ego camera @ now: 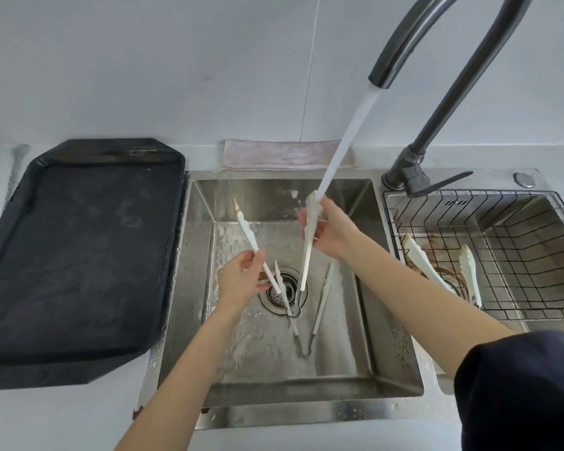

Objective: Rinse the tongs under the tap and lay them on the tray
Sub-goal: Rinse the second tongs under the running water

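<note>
Over the sink [398, 369], the tongs [307, 255] stand spread in a V, hinge down near the drain [282, 292], both arms pointing up and away. The left hand [241, 281] has its fingers pinched around the left arm of the tongs at about mid-length; that arm's tip, stained orange-brown, leans up and to the left. The right hand [328, 232] is clenched around the right arm near its scalloped white tip, and the water stream [349, 135] from the tap [404, 43] lands right there, on tip and hand together. So the long axis of each arm runs roughly near-to-far and steeply upward, with the soiled left tip outside the flow, well to the left of it.

A second pair of tongs [319, 307] lies flat on the sink floor, just right of the drain, and two more pieces [437, 271] rest in the wire basket [534, 255] to the right.

The tray [79, 255] sits dark and wet on the tabletop, directly left of the sink, touching its rim. The left hand is the nearer one to it, so carrying the tongs across would probably fall to that hand. First, though, the stained tip likely needs swinging rightward into the stream.
</note>
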`<state>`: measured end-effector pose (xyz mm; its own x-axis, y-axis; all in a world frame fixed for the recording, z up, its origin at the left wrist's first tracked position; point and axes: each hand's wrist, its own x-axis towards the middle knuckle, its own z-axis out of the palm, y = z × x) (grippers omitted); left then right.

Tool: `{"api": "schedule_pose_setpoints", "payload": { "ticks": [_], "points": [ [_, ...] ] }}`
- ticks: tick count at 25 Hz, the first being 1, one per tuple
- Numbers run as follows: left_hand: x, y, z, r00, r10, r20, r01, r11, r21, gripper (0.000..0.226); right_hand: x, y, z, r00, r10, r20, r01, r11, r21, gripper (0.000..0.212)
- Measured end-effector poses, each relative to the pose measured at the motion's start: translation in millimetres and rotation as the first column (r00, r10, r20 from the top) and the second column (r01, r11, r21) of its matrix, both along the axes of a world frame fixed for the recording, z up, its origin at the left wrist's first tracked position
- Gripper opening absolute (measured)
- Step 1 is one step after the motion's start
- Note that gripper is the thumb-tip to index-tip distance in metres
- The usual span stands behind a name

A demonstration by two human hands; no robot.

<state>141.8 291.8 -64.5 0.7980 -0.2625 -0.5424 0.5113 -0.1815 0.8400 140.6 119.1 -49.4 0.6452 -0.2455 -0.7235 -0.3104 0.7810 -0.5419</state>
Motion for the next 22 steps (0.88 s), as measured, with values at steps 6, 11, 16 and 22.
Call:
{"api": "schedule_pose_setpoints", "payload": {
  "ticks": [6, 11, 16, 22],
  "points": [
    [-0.8, -8.3, -1.1, 0.996, -0.039, -0.079, 0.041, 0.999, 0.017, 0.020, -6.5, -0.4, 6.2, 0.999, 0.036, -0.007, -0.036, 0.993, -0.112, 0.022],
    [-2.3, -23.1, -7.5, 0.988, -0.089, -0.126, 0.094, 0.995, 0.033, 0.018, -23.2, 5.2, -0.3, 0.997, 0.051, -0.054, -0.058, 0.988, -0.145, 0.029],
    [-6.2, -39.9, -8.3, 0.958, -0.166, -0.235, 0.167, 0.986, -0.015, 0.019, -49.1, -2.5, 0.9, 0.996, 0.040, -0.077, -0.057, 0.973, -0.225, 0.027],
    [-9.7, -68.1, -3.4, 0.905, -0.205, -0.373, 0.156, 0.975, -0.157, 0.037, -59.1, -15.8, 24.9, 0.997, 0.074, -0.013, -0.072, 0.905, -0.418, 0.013]
  ]
}}
